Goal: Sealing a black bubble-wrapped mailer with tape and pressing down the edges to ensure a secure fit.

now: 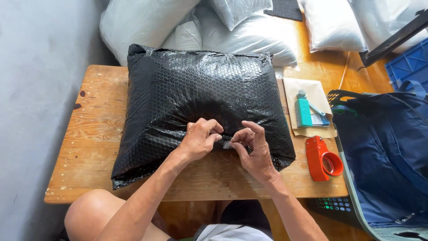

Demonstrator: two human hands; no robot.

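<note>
Both hands pinch a small strip of tape (227, 144) between them, left hand (199, 138) curled shut and right hand (254, 149) half closed, against the near edge of the black parcel (196, 89) on the worktop (96, 134), red dispenser (323, 158) just right of them.

Head view — steeply down, close over table (89, 178), seemingly

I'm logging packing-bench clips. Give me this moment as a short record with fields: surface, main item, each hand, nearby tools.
Surface: wooden table
Main item: black bubble-wrap parcel, lying flat
Left hand: pinching the parcel's near seam
Right hand: fingers on a small clear tape strip at the same seam
Nearby tools: red tape dispenser and teal tool on brown envelopes, at right
Beside table: dark blue bag
Behind: white filled bags
</note>
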